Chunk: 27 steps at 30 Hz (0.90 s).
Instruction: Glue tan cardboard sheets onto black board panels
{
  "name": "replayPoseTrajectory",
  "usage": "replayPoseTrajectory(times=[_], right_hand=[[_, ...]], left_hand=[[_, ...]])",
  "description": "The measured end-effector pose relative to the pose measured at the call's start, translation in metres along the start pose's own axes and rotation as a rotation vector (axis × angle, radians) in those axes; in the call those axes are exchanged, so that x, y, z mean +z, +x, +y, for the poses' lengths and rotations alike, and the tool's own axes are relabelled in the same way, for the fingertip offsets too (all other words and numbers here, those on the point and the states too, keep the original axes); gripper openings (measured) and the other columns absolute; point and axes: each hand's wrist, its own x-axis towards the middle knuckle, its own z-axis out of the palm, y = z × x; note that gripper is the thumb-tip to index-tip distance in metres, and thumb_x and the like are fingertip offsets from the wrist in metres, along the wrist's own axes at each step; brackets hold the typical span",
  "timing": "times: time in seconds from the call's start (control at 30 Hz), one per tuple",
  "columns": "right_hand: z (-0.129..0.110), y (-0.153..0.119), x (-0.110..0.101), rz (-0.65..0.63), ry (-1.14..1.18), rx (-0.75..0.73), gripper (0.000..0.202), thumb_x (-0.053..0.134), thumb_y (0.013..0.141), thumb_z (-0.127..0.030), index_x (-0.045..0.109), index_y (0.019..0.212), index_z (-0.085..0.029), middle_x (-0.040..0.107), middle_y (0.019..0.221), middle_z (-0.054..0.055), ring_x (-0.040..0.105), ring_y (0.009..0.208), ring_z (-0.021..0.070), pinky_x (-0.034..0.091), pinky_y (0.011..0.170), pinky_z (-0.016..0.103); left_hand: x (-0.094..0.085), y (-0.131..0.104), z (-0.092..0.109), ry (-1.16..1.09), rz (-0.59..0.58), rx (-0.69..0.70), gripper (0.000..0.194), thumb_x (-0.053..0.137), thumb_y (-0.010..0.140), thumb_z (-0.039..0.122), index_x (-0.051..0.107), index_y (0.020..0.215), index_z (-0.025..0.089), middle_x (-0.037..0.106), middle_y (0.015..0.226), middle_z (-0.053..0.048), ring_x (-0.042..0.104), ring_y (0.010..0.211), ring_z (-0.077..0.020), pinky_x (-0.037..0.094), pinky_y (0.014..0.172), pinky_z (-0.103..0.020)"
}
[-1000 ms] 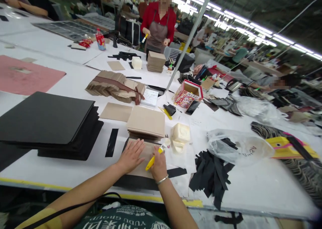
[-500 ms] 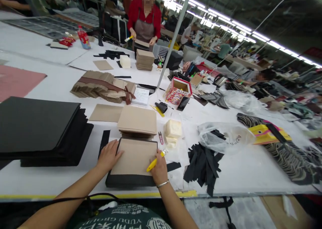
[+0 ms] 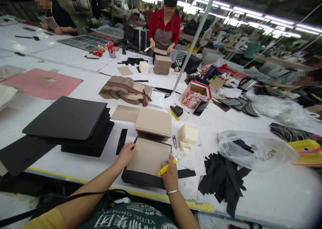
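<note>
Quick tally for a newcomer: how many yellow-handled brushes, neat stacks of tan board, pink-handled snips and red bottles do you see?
Yellow-handled brushes: 2 (near brush in the right hand; far brush in a co-worker's hand)
Neat tan stacks: 2 (near stack; far stack)
Pink-handled snips: 1
Red bottle: 1
Total: 6

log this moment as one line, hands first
left hand: at left edge of tan board | right hand: holding yellow-handled brush | board: on black panel | nearby: pink thread snips

Factory workshop, ceiling strip lights (image 3: 279, 19), long worktable (image 3: 91, 84), aproned worker (image 3: 163, 37)
</note>
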Motion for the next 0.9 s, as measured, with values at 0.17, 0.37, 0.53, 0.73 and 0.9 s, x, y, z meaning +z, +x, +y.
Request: replayPoseTrajectory(times=[0.17, 0.37, 0.53, 0.73, 0.9], right_hand=[[-0.002, 0.0, 0.0, 0.011, 0.016, -0.006, 0.023, 0.045, 0.083, -0.029, 0.044, 0.102, -0.017, 0.04, 0.129, 0.016, 0.043, 0.113, 0.0247, 0.043, 0.09, 0.046], [-0.003, 0.001, 0.0, 0.011, 0.013, 0.007, 0.022, 0.045, 0.083, -0.028, 0.046, 0.102, -0.016, 0.043, 0.126, 0.015, 0.047, 0.107, 0.0243, 0.044, 0.087, 0.046], [-0.004, 0.001, 0.0, -0.002, 0.014, 0.011, 0.021, 0.046, 0.082, -0.027, 0.046, 0.1, -0.015, 0.044, 0.125, 0.016, 0.045, 0.109, 0.0248, 0.043, 0.087, 0.046], [-0.004, 0.001, 0.002, -0.049, 0.029, 0.055, 0.021, 0.045, 0.082, -0.03, 0.046, 0.097, -0.017, 0.045, 0.123, 0.014, 0.046, 0.105, 0.0235, 0.042, 0.086, 0.046], [-0.007, 0.001, -0.014, 0.009, 0.069, 0.095, 0.03, 0.046, 0.081, -0.037, 0.042, 0.103, -0.017, 0.045, 0.121, 0.015, 0.043, 0.112, 0.0241, 0.038, 0.092, 0.044]], left_hand=[[-0.001, 0.0, 0.0, -0.052, 0.019, -0.068, 0.026, 0.05, 0.069, 0.022, 0.064, 0.089, 0.015, 0.06, 0.101, -0.008, 0.057, 0.085, -0.0178, 0.044, 0.084, -0.031], [-0.004, -0.007, 0.007, -0.109, 0.02, -0.067, 0.027, 0.05, 0.07, 0.025, 0.064, 0.091, 0.016, 0.059, 0.105, -0.008, 0.057, 0.088, -0.0179, 0.043, 0.085, -0.031], [-0.011, -0.009, 0.013, -0.216, 0.013, -0.082, 0.029, 0.053, 0.068, 0.025, 0.063, 0.093, 0.016, 0.061, 0.102, -0.007, 0.057, 0.089, -0.019, 0.043, 0.085, -0.032], [-0.017, -0.014, 0.036, -0.555, -0.115, -0.24, 0.046, 0.06, 0.065, 0.033, 0.054, 0.106, 0.012, 0.066, 0.085, -0.007, 0.061, 0.071, -0.017, 0.048, 0.066, -0.03], [-0.022, -0.021, 0.042, -0.708, -0.339, -0.221, 0.043, 0.064, 0.063, 0.043, 0.062, 0.092, 0.011, 0.067, 0.074, -0.005, 0.062, 0.069, -0.0195, 0.047, 0.065, -0.03]])
